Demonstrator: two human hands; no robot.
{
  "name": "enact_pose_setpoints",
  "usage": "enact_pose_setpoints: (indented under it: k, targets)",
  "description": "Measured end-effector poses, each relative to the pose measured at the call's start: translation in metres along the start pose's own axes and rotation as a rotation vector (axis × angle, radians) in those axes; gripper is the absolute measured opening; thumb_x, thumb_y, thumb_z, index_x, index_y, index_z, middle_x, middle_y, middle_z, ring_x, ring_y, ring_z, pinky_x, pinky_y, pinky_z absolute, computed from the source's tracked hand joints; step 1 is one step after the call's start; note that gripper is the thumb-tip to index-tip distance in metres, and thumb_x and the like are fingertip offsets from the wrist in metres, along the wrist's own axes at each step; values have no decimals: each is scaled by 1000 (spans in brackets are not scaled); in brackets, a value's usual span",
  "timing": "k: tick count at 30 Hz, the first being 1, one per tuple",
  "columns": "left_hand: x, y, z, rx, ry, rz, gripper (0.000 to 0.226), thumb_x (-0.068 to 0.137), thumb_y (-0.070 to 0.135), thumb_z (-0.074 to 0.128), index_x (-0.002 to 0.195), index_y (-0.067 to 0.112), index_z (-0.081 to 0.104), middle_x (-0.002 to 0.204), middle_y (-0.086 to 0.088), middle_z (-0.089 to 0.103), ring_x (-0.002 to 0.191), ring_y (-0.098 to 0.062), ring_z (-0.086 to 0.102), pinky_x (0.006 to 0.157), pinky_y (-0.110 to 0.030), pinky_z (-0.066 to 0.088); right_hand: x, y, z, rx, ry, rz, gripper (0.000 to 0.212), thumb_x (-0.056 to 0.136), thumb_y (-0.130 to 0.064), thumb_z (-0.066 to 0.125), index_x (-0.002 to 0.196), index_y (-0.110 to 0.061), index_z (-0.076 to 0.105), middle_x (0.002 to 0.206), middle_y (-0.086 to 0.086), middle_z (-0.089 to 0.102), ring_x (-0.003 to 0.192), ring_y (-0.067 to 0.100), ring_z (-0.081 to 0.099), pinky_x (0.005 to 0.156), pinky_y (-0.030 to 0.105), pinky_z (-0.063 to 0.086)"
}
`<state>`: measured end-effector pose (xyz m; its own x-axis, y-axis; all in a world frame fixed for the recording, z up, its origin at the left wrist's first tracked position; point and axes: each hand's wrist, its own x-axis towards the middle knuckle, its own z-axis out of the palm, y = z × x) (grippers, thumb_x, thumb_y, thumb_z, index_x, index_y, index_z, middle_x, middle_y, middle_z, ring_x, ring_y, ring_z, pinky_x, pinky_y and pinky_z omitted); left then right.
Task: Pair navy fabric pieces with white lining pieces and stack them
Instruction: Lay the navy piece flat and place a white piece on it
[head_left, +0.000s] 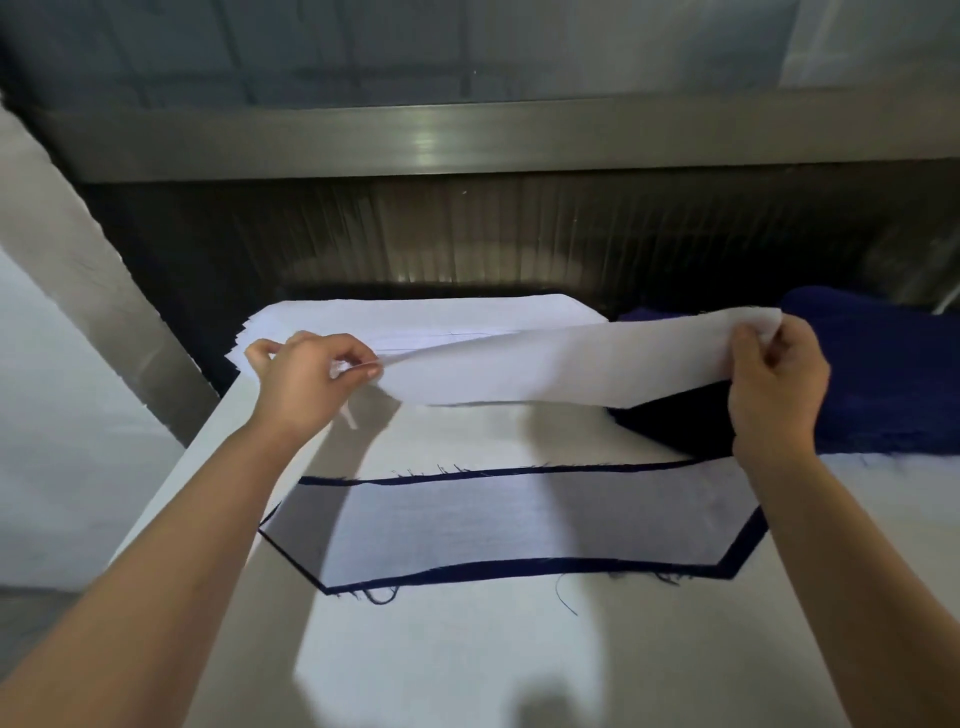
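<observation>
1. Two hands up, both on one white lining piece (545, 364). The left hand (306, 379) pinches its left end btwn thumb & fingertips. The right hand (774, 384) grips its right end, fingers curled round the edge. Neither hand is free.
2. The lining piece hangs stretched btwn them, off the desk (467, 665), sagging a little mid-span. Its left part sits over the lining stack (415, 317); its right end is over the navy pile (883, 374).
3. Lining stack: approx 11–12 o'clock on the desk, many sheets, edges fanned at its left corner.
4. Navy pile: 3 o'clock, heaped & rumpled. The right wrist is in front of it; can't tell if they touch.
5. At 6 o'clock, nearest the person, a navy piece (519, 564) lies flat w/ a lining sheet (519, 519) on top. Navy shows as a thin rim all round, w/ frayed threads at the far & near edges. Looks like a finished pair.
6. Step in hand, as I judge it: taking a fresh lining off the stack for the next pair. Probably early in the job, since both supply piles look full.
7. Next move: can't tell if this lining or a navy piece goes down first. Either way it needs:
   - the sheet kept taut so thin cloth doesn't fold;
   - edges squared to the pair at 6 o'clock;
   - one hand letting go to fetch navy from 3 o'clock.
</observation>
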<state>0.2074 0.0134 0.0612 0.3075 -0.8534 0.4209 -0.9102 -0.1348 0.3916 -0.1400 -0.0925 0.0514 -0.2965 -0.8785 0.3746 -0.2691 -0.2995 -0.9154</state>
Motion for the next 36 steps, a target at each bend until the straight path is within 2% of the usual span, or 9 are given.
enact_pose_setpoints:
  k: [3,5,9,14,17,21,27,30,36]
  targets:
    - [-11,-6,-10,-168,-77,-54,22,85,21,72,71,34,61,75,22,63,78,5,55,85,-29,28,-6,4,-12,-25,10,-37,3,97,-22,47,98,-22,50,78,-14,49,65,-10,48,60,7,40]
    - [-20,-11,-16,-276,-111,-111,23,85,15,72,71,32,62,78,17,65,78,0,58,77,-24,41,-10,6,-21,-26,21,-31,4,97,-22,47,100,-23,49,80,-15,49,68,-10,49,60,7,39]
    - [-42,-21,-19,-476,-86,-214,22,83,7,72,75,26,68,70,14,68,71,-8,61,66,-10,45,-20,15,-37,-67,-2,-19,10,96,-22,48,105,-20,51,86,-5,53,74,8,49,64,19,40]
    - [-69,-34,-15,-686,-53,-294,14,88,5,66,84,19,68,72,-14,59,59,-13,51,61,-26,44,-37,30,-50,-76,-46,39,12,94,-24,53,104,-28,50,82,-16,54,71,1,51,63,20,41]
    - [-86,-39,-10,-686,-35,-305,21,93,6,59,89,26,65,65,-12,53,54,-11,48,64,-29,42,-45,39,-55,-104,-96,66,12,92,-23,57,103,-27,52,78,-15,56,68,1,50,59,20,41]
    - [-105,-46,-6,-620,-37,-307,28,94,7,58,94,35,62,59,10,58,58,-8,54,58,-13,43,-54,48,-59,-238,-262,38,12,92,-19,56,103,-22,54,75,-6,56,66,5,50,56,21,40]
    - [-121,-49,-2,-466,-54,-277,27,91,10,62,97,36,58,88,5,67,83,-15,60,64,-9,42,-61,55,-64,-464,-370,-54,23,92,-18,55,114,-11,56,71,1,52,62,9,45,54,25,34]
    - [-127,-51,5,-377,-36,-289,23,90,12,63,104,31,58,88,-3,67,80,-21,60,66,-16,42,-62,55,-62,-510,-388,-53,29,93,-18,54,121,-9,54,78,-2,51,67,11,44,57,28,30]
    - [-133,-56,11,-288,14,-306,26,88,14,66,113,21,60,81,-2,65,74,-12,57,59,-3,36,-62,56,-62,-516,-415,-52,32,93,-17,54,124,-9,51,79,2,52,64,5,41,55,22,31]
